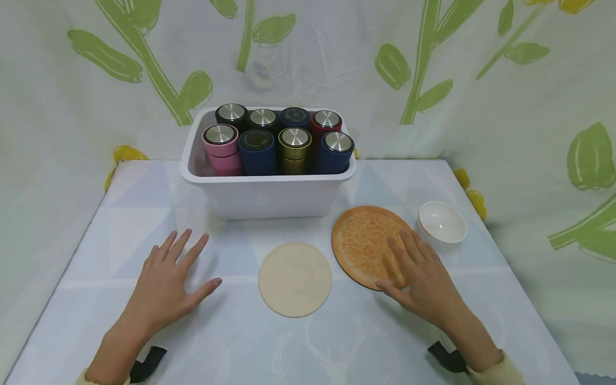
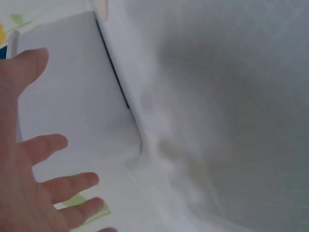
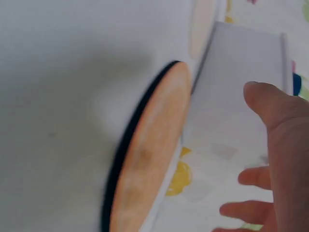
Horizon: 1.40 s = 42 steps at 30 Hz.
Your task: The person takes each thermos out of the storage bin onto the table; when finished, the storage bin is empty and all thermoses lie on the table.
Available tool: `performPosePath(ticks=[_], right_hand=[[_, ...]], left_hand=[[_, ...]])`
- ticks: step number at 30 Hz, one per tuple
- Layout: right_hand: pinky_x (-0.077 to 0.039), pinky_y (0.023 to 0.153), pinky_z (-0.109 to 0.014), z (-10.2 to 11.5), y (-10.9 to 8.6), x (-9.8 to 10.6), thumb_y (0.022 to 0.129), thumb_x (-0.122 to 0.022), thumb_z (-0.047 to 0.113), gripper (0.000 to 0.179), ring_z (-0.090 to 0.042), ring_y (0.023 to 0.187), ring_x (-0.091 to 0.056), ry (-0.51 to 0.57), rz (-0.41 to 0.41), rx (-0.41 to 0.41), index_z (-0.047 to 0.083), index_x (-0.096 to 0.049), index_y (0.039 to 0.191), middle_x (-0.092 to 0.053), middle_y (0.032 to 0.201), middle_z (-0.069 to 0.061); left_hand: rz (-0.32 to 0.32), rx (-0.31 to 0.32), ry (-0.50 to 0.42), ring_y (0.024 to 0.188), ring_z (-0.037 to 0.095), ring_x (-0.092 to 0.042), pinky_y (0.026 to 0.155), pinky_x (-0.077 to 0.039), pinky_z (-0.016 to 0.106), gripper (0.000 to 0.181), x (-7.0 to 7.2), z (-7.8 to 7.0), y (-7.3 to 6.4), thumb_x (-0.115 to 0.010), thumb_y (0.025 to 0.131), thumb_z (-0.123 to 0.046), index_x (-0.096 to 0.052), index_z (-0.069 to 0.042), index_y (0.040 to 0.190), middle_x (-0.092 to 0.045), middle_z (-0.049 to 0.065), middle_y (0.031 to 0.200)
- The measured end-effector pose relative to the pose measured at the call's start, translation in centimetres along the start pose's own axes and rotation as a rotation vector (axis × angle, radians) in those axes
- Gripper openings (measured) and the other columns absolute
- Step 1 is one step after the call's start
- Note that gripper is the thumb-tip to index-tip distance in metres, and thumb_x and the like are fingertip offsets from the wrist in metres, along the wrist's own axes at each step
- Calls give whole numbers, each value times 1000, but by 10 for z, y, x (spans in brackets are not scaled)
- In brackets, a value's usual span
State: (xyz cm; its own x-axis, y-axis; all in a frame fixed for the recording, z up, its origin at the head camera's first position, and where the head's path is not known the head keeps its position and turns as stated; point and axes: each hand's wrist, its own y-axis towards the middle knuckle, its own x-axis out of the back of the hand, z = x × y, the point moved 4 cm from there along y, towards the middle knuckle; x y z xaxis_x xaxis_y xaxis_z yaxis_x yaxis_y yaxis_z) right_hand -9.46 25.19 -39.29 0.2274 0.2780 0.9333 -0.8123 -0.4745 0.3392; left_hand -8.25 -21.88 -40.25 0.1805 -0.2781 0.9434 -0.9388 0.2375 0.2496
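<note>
My left hand (image 1: pixel 166 289) hovers over the left of the table, fingers spread and straight, holding nothing. A thin, round beige disc (image 1: pixel 294 279) lies flat to its right, in the middle of the table. My right hand (image 1: pixel 425 280), fingers also extended, is above the lower right edge of a round orange-brown mat (image 1: pixel 366 243) with a bread-like print. In the right wrist view the mat (image 3: pixel 154 145) shows a dark underside edge, with the fingers apart from it. A small white bowl (image 1: pixel 443 222) stands just beyond that hand.
At the table's back stands a white plastic bin (image 1: pixel 269 195) holding several short metal-lidded flasks, among them a pink flask (image 1: pixel 222 152) and a gold flask (image 1: pixel 294 152). A white curtain (image 1: pixel 327 48) with green leaf prints hangs behind the table (image 1: pixel 231 342).
</note>
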Motion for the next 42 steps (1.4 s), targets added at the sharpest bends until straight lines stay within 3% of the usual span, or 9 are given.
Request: performPosePath(ticks=[4,9,13,16,20,28,37,42], right_hand=[[-47,95,-60,2,8,7,89,-64,60,83,-45,132,-46,109,-102,13,-1,-50,144,-48,145,-26],[-52,89,-53,3,18,12,81,-82,36,80,-36,127,-54,249,-156,-35,2,-49,145,-54,143,-16],[-53,89,-49,4,30,16,75,-88,18,85,-30,126,-55,368,-164,-62,8,-46,149,-52,146,-8],[-55,86,-50,5,40,20,76,-87,13,84,-28,126,-54,422,-182,-57,9,-47,149,-53,145,-5],[-55,85,-53,5,49,24,75,-87,8,79,-32,124,-56,463,-226,-66,5,-51,145,-57,141,-7],[-57,83,-48,7,73,38,76,-86,8,76,-32,122,-58,467,-276,-68,4,-52,144,-57,140,-11],[-57,83,-46,8,100,54,77,-85,4,72,-33,120,-60,516,-340,-44,6,-55,142,-59,138,-9],[-57,84,-45,9,116,62,79,-84,9,68,-31,122,-59,512,-335,-55,5,-56,141,-58,139,-7]], left_hand=[[-56,41,-122,129,45,-43,91,-41,70,82,4,2,3,-78,82,-47,-46,-18,151,-46,21,146],[-129,63,-340,123,36,-54,86,-50,60,66,7,0,5,-81,85,-24,-54,-13,144,-55,12,139],[-173,67,-473,117,29,-59,85,-55,28,60,15,-3,12,-79,87,-12,-56,-12,142,-60,8,134],[-203,83,-545,114,20,-62,82,-48,10,57,21,-2,16,-77,87,-8,-58,-15,141,-63,5,131],[-240,113,-601,108,9,-62,79,-49,9,53,27,-2,20,-74,90,-7,-59,-16,139,-66,5,125],[-305,226,-620,100,-5,-58,73,-48,9,39,46,5,33,-67,96,-16,-62,-10,134,-67,8,117],[-364,274,-661,95,-3,-60,70,-49,9,37,68,16,54,-65,98,-21,-63,-8,133,-66,11,119],[-370,296,-657,95,-3,-60,71,-49,8,38,77,20,64,-64,99,-24,-63,-9,134,-65,11,122]])
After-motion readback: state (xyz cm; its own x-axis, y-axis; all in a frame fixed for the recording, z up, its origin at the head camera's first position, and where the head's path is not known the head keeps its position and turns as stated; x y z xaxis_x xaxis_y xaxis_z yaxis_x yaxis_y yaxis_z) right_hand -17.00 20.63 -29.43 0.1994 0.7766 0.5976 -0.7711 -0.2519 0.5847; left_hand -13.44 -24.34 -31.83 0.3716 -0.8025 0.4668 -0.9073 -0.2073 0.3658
